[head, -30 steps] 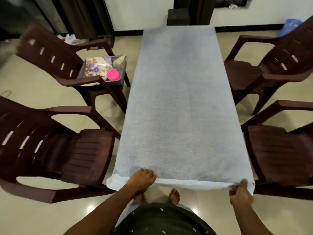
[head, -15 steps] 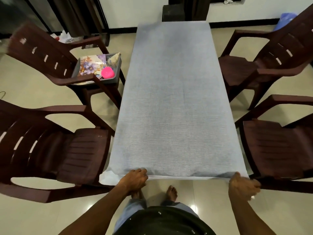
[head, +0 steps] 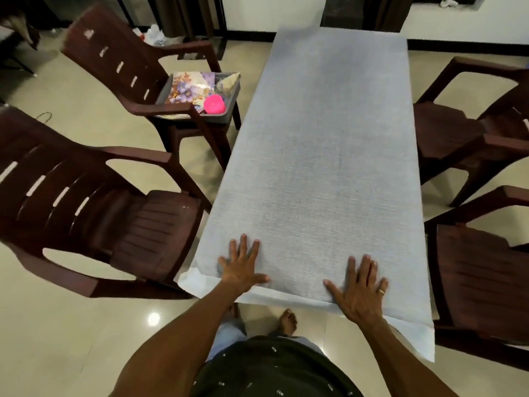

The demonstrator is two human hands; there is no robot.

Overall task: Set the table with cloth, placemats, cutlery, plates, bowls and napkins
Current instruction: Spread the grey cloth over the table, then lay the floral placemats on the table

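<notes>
A light blue-grey tablecloth (head: 329, 144) covers the long table from the near end to the far end, its near corners hanging down. My left hand (head: 243, 263) lies flat on the cloth near the left front corner, fingers spread. My right hand (head: 359, 287) lies flat on the cloth near the front edge, fingers apart, a ring on one finger. Neither hand holds anything. A grey tray (head: 229, 110) on the far left chair holds flowered placemats (head: 186, 87), a pink bowl (head: 214, 104) and other items I cannot make out.
Dark brown plastic armchairs stand around the table: one at near left (head: 114, 224), one at far left (head: 128, 67), one at near right (head: 481, 276), one at far right (head: 463, 124). A glossy tiled floor (head: 71, 339) surrounds them. My bare feet show under the near table edge.
Both hands let go of the cloth's near edge and now press flat on top of it. The view has shifted left and closer to the table.
</notes>
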